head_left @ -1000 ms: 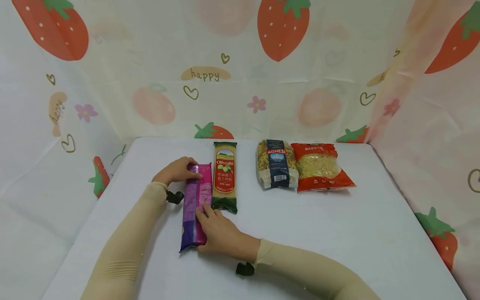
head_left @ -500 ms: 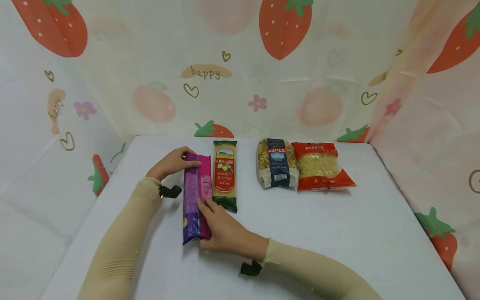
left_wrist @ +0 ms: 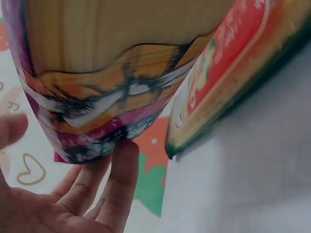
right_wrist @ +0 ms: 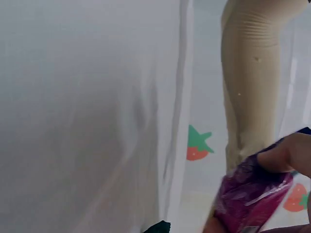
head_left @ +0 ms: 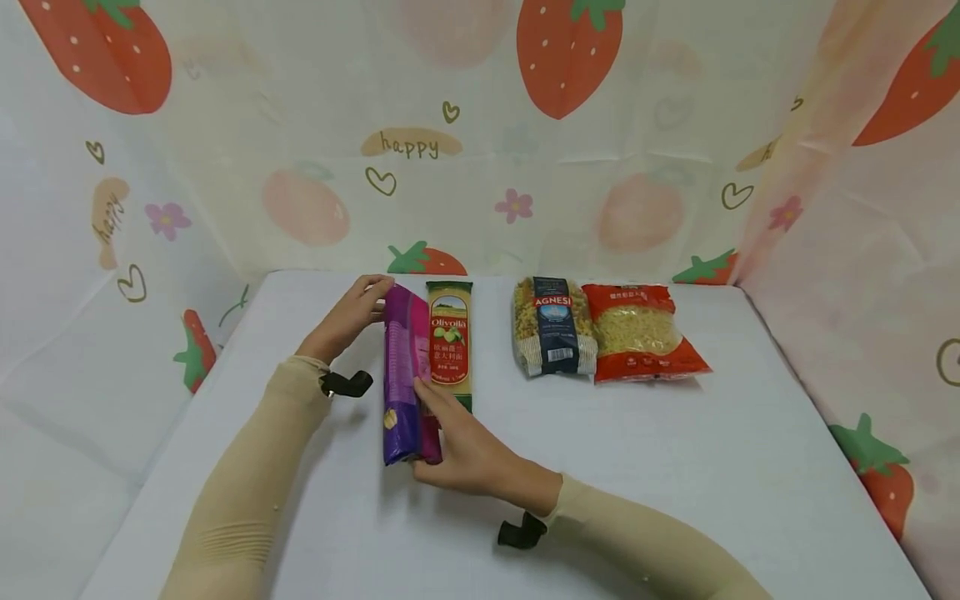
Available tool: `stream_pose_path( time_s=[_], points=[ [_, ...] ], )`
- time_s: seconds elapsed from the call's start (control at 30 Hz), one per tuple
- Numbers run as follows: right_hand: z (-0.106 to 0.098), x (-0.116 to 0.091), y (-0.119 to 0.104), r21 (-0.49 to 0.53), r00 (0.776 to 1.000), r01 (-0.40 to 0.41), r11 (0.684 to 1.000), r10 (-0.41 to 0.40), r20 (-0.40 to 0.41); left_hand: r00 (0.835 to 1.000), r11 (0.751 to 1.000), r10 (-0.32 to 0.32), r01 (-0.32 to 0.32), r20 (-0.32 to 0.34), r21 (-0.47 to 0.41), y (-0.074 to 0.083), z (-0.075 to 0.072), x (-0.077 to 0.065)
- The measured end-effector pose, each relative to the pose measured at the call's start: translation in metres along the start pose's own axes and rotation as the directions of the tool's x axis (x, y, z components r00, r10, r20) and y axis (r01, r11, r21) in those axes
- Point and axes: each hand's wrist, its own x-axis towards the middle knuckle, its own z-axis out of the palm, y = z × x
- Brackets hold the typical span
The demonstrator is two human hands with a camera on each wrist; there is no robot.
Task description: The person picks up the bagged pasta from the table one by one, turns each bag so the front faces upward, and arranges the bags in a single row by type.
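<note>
A long purple-and-pink pasta packet (head_left: 402,375) is tilted over the table, overlapping the left side of the green-and-gold Olivoilà spaghetti packet (head_left: 450,333) in the head view. My right hand (head_left: 476,446) grips its near end from the right; the right wrist view shows the thumb (right_wrist: 284,158) across the crinkled wrapper. At the far end is my left hand (head_left: 347,318). In the left wrist view its fingers (left_wrist: 125,167) are extended and touch the packet's end, while the thumb stands apart. Tan contents show on the packet's underside there.
Right of the spaghetti lie an Agnesi pasta bag (head_left: 555,325) and a red pasta bag (head_left: 637,329), side by side. They rest on a white-covered table (head_left: 637,450). Strawberry-print cloth (head_left: 465,192) encloses the back and both sides.
The purple-and-pink packet has moved away from me and to the right, rising and tilting. Both hands have moved with it, and the left hand's grip on the far end has loosened.
</note>
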Motion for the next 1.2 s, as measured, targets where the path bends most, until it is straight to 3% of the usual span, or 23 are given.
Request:
stream_pose_path(
  time_s=[0.13, 0.23, 0.53, 0.87, 1.2],
  points=[
    [-0.003, -0.002, 0.003, 0.11, 0.999, 0.024, 0.994, -0.021, -0.027, 1.0, 0.981, 0.028, -0.027, 0.002, -0.193, -0.002, 0.004, 0.003],
    [-0.006, -0.003, 0.004, 0.16, 0.998, 0.035, 0.987, -0.027, -0.049, 0.999, 0.966, 0.041, -0.036, 0.015, -0.257, -0.005, 0.006, 0.005],
    [-0.012, -0.005, 0.006, 0.339, 0.998, 0.039, 0.94, -0.017, -0.067, 0.997, 0.987, 0.042, -0.03, 0.07, -0.16, -0.011, 0.012, 0.006],
    [-0.016, -0.005, 0.012, 0.551, 0.996, 0.038, 0.834, 0.011, -0.085, 0.993, 0.975, 0.02, 0.007, 0.115, -0.224, -0.013, 0.015, 0.006],
    [-0.019, -0.005, 0.012, 0.627, 0.991, 0.079, 0.775, 0.01, -0.137, 0.982, 0.951, -0.039, 0.094, 0.187, -0.295, -0.016, 0.016, 0.005]
  ],
)
